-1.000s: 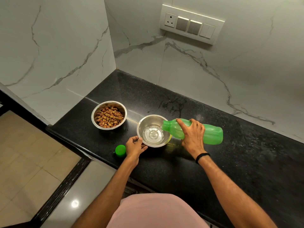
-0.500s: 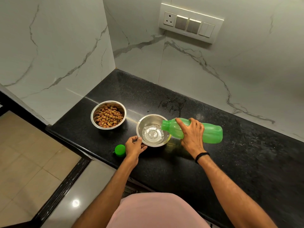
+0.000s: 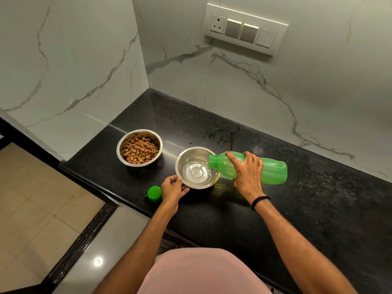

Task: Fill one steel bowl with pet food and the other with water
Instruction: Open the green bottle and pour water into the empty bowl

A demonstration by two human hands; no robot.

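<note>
The light is dim and warm with a green-grey cast, coming from overhead. A lamp shows as a small bright spot on the glossy floor (image 3: 98,262), and a pale streak of glare crosses the black counter (image 3: 297,209) by the kibble bowl (image 3: 139,147). Soft shadows lie under the bottle (image 3: 250,167) and both hands. The wide lens bends the walls and counter edge outward near the frame edges. Focus is fairly sharp, with slight softness and grain.
</note>
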